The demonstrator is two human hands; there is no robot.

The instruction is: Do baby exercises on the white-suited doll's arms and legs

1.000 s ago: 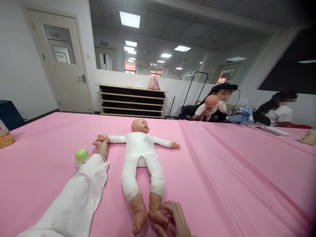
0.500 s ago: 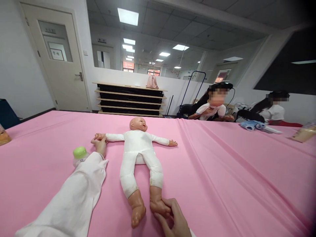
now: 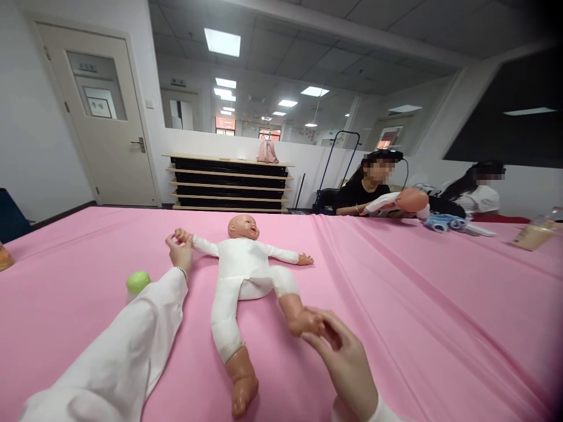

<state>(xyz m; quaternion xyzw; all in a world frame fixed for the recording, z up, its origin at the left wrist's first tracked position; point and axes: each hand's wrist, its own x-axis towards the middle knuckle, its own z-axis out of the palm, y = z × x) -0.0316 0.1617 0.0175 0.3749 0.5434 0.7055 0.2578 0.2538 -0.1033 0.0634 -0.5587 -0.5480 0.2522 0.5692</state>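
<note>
Pink tablecloth [image 3: 409, 328] lies beneath the baby doll [image 3: 241, 275]; our left hand [image 3: 179, 251] clasps its hand, our right hand [image 3: 343, 357] grips its foot.

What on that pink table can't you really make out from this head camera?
From the head view:
The green-capped bottle: the white sleeve of the left hand hides its body.
The doll's foot: the right hand covers part of it.
The orange item: cut off by the left edge.
The far-right bottle: label too small to read.
</note>
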